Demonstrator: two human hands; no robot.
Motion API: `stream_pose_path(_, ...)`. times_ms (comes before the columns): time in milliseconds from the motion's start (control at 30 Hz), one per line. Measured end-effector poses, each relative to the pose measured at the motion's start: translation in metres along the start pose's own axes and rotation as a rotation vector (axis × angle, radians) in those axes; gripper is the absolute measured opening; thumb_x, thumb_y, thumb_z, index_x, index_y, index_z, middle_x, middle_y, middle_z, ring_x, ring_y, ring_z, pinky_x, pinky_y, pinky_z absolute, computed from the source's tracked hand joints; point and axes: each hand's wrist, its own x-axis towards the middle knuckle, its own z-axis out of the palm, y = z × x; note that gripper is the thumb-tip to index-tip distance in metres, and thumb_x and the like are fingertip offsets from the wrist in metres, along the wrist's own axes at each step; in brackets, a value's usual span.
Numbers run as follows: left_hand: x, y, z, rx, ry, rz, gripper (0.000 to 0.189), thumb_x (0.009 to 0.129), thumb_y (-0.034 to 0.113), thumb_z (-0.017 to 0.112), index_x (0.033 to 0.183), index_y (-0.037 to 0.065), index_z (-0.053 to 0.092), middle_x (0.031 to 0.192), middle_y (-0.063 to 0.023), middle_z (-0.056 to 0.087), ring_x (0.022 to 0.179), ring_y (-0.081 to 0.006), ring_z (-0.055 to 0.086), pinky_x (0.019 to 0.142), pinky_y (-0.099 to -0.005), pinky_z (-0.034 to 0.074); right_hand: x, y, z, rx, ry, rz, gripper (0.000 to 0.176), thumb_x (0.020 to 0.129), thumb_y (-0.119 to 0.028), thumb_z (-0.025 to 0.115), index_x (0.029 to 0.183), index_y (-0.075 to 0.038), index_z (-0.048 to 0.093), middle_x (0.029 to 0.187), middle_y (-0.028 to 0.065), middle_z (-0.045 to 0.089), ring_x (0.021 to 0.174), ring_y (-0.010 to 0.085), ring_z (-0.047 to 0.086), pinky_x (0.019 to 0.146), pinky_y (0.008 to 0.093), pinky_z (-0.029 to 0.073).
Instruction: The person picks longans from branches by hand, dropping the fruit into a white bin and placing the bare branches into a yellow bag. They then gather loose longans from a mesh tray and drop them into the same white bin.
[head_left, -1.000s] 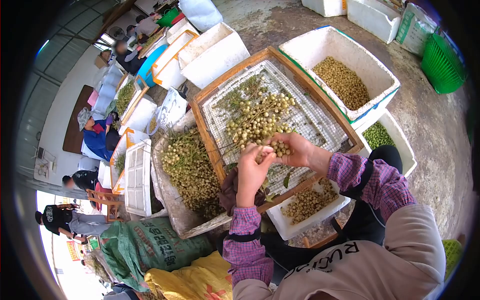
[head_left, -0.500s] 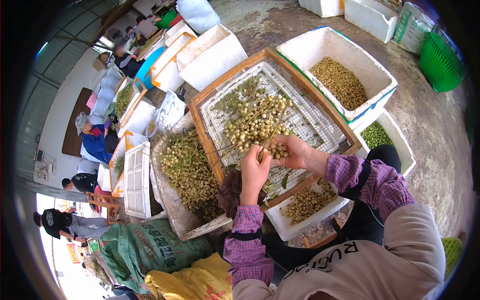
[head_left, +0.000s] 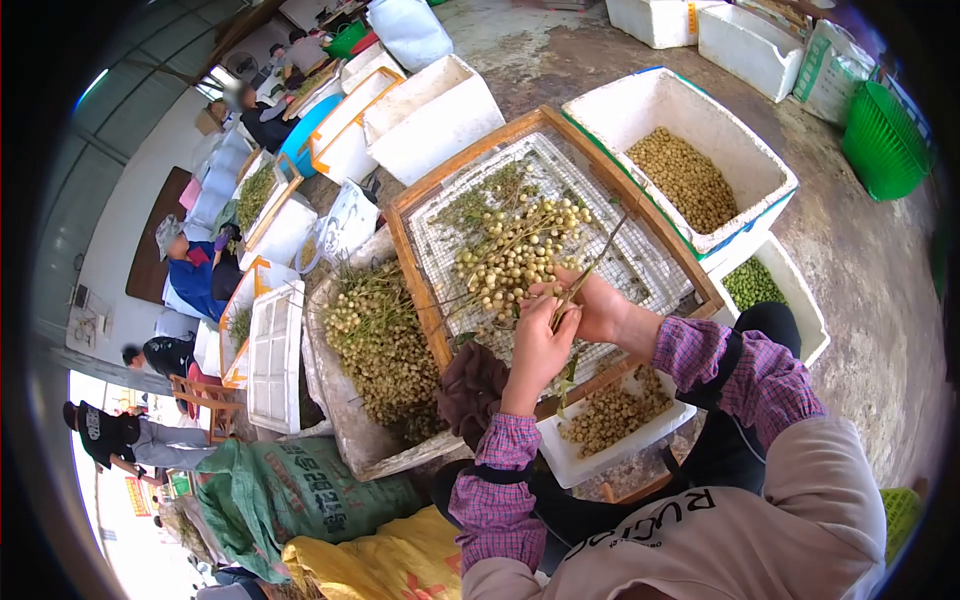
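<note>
Both hands meet over the near part of a wood-framed wire mesh screen (head_left: 640,265). A thin, mostly bare twig (head_left: 598,262) slants up and right from between them. My left hand (head_left: 540,352) pinches its lower part, with a leaf dangling below. My right hand (head_left: 602,308) is closed around the same twig, its fingertips partly hidden behind the left hand. Just beyond the fingers, a heap of small round pale-yellow fruits (head_left: 515,250) on stems lies on the mesh, with green stem scraps at its far side.
Left of the screen, a foam box (head_left: 372,468) holds fruit bunches. Loose fruits fill part of another foam box (head_left: 740,225) and a low white tray (head_left: 570,470). Green fruits (head_left: 752,285) lie in a box at right. Sacks (head_left: 310,490) stand near left; several people work farther off.
The fruit cluster at my fingers is gone from between my hands; a long, mostly bare twig now sticks up there. My left hand has shifted right, and the view has tilted slightly.
</note>
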Motion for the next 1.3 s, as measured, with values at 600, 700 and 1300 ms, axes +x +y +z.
stream_pose_path(600, -0.008, -0.03, -0.082, -1.02, 0.489, -0.572, 0.012, 0.09, 0.002, 0.055, 0.097, -0.004, 0.062, 0.078, -0.0041, 0.055, 0.061, -0.0109, 0.049, 0.054, -0.0314, 0.043, 0.039, -0.076, -0.003, -1.844, 0.02, -0.469, 0.05, 0.083, -0.031, 0.066, 0.122, -0.003, 0.055, 0.127, 0.0215, 0.05, 0.111, 0.0314, 0.054, 0.091, 0.0461, 0.049)
stream_pose_path(700, -0.011, -0.023, -0.084, -0.968, 0.426, -0.538, 0.014, 0.09, 0.002, 0.055, 0.1, -0.004, 0.062, 0.078, -0.0042, 0.056, 0.061, -0.0107, 0.049, 0.054, -0.0314, 0.044, 0.068, -0.042, -0.005, -2.295, 0.019, -0.683, 0.058, 0.076, -0.041, 0.071, 0.117, -0.003, 0.058, 0.121, 0.018, 0.051, 0.115, 0.0308, 0.048, 0.091, 0.0458, 0.047)
stream_pose_path(1300, -0.02, -0.021, -0.062, -0.761, 0.24, -0.57, 0.015, 0.09, 0.01, 0.061, 0.099, -0.001, 0.064, 0.075, 0.0002, 0.055, 0.059, -0.0057, 0.05, 0.049, -0.0248, 0.046, 0.024, -0.024, 0.009, -1.294, 0.047, -0.07, 0.031, 0.086, -0.008, 0.062, 0.113, -0.003, 0.05, 0.078, 0.0054, 0.056, 0.071, 0.0166, 0.061, 0.064, 0.0359, 0.053)
